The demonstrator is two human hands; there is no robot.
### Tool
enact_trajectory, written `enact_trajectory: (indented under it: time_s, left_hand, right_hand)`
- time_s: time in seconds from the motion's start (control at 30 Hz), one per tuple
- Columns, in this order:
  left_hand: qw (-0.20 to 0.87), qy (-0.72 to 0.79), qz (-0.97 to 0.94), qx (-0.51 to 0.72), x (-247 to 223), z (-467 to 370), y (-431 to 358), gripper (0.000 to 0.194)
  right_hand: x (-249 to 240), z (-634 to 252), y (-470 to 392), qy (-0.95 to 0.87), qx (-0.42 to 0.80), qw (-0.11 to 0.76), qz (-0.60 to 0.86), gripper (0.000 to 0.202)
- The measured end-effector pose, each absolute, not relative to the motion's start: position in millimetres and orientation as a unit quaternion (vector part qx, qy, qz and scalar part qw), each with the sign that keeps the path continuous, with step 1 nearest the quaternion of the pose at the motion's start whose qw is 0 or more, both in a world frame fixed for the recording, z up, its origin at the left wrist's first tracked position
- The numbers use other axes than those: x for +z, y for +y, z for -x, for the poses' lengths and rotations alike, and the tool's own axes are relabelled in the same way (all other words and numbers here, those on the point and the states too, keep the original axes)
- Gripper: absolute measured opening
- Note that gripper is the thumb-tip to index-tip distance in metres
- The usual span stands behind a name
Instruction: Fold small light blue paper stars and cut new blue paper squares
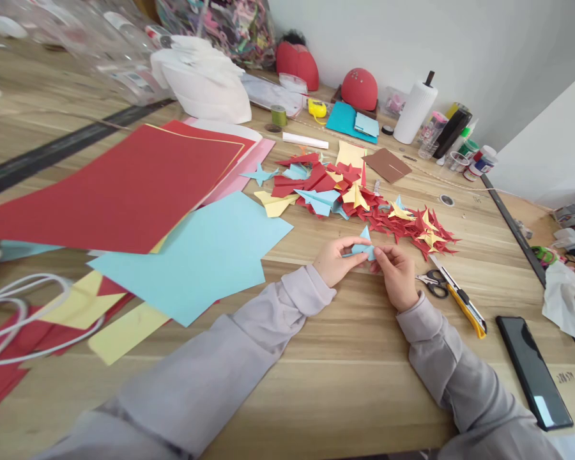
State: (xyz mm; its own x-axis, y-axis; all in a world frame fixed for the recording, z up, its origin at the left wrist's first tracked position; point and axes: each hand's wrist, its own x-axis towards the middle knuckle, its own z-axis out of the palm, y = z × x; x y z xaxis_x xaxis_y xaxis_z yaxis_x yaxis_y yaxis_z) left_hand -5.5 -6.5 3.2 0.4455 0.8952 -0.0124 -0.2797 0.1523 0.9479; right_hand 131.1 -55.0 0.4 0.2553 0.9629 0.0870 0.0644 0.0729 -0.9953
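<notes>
Wooden table (345, 383); light-blue paper (366, 234) folded, sharply pointed at top.

I see a small, folded light-blue paper (366, 234), its pointed tip facing the far side. The left fingers (353, 242) hold it across the middle; the right fingers (386, 256) pinch its right side.

Bright, diffuse light falls evenly across the worktop (354, 396), with only soft, faint shadows near the sleeves (249, 338). 1 pale reflection shines on the phone (527, 358). The folded blue paper (363, 248) looks fairly clear; upper left, clear bottles (124, 54) smear, and wide-angle distortion stretches the red sheet (138, 191) leftward.
</notes>
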Motion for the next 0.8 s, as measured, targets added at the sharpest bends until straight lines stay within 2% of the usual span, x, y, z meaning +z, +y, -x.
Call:
enact_trajectory:
  time_s: [0.33, 0.6, 0.8]
  left_hand:
    - [0.700, 0.331, -0.445, 0.449, 0, 5, -3, 0.023]
    - [0.672, 0.356, -0.474, 0.444, -7, 7, -2, 0.011]
    - [0.640, 0.388, -0.495, 0.442, -4, 8, -2, 0.016]
  right_hand:
    - [3, -131, -57, -0.468, 0.434, 0.567, 0.520, 0.023]
    - [1, -132, -57, -0.456, 0.442, 0.580, 0.510, 0.010]
    - [3, -131, -58, -0.468, 0.452, 0.562, 0.511, 0.020]
